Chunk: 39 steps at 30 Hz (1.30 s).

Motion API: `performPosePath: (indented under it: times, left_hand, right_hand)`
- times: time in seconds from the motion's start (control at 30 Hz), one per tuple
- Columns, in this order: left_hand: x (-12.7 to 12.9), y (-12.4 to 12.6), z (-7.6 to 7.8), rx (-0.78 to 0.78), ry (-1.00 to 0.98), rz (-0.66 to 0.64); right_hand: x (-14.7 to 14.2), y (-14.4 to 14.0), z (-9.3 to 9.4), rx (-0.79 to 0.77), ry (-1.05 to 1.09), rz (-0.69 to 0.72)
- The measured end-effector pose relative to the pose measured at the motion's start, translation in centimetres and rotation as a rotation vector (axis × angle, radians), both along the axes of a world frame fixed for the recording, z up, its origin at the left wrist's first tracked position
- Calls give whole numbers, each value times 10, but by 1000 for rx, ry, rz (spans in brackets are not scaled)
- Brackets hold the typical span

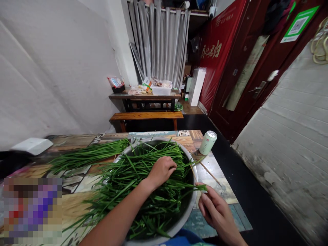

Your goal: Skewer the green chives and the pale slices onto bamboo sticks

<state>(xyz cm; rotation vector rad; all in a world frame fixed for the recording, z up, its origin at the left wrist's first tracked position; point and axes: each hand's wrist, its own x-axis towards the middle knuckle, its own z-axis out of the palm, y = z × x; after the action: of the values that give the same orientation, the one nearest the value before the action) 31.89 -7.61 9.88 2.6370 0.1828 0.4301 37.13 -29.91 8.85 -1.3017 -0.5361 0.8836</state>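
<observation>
A person sorts chives [143,177] heaped in a metal basin [191,205] on a patterned table [217,191]. The left hand [161,171] reaches over the heap, fingers curled down onto the leaves just beyond it, and is the nearer hand to the pile. The right hand [217,212] sits just outside the basin's rim, nearer the body, pinching the end of a few leaves whose tips poke over the rim. Most stalks run crosswise in front of the hands, left to right. A second bundle [87,157] lies on the table well left of the left hand, its long axis also crosswise. Beyond the right hand stand a green can [207,142] and a chopstick [208,172], apart from the basin. A white box [32,145] lies far left. Nothing stands between the hands and the heap.
</observation>
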Motion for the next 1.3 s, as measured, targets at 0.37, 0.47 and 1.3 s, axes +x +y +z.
performPosePath:
  times: [0.37,0.47,1.3]
  left_hand:
    - [5,-15,10,-637,-174,210]
    - [7,-16,10,-701,-175,229]
    - [6,-20,5,-607,-246,188]
  right_hand:
    - [8,24,-2,39,89,15]
    - [8,25,-5,68,83,33]
    - [14,24,-21,65,128,98]
